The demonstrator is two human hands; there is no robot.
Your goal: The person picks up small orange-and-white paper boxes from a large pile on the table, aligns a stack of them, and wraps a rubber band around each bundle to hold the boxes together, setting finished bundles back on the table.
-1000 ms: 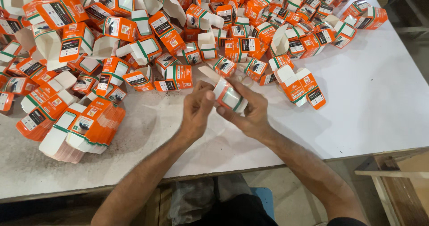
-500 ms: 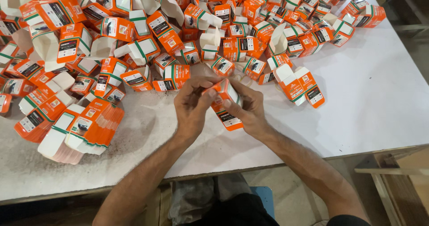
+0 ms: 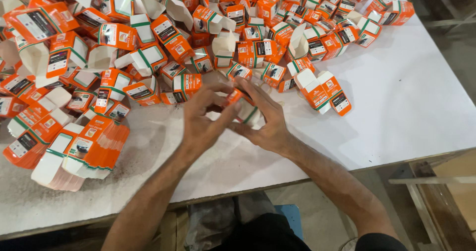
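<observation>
Both my hands meet over the white table [image 3: 396, 107], closed round one small orange and white carton [image 3: 241, 107] with a green stripe. My left hand [image 3: 206, 119] covers its left side, fingers curled over the top. My right hand [image 3: 265, 117] grips its right side, thumb underneath. Most of the carton is hidden between my fingers. A stack of flat, unfolded orange carton blanks [image 3: 79, 149] lies to the left of my left forearm.
A big heap of folded orange cartons [image 3: 208, 23] with open white flaps fills the far and left part of the table. Two cartons [image 3: 325, 92] lie apart to the right of my hands. The table's front edge [image 3: 297, 176] runs just before my forearms.
The carton was held out flatter between my fingertips half a second ago. Now both hands have closed in tighter round it and it is more hidden.
</observation>
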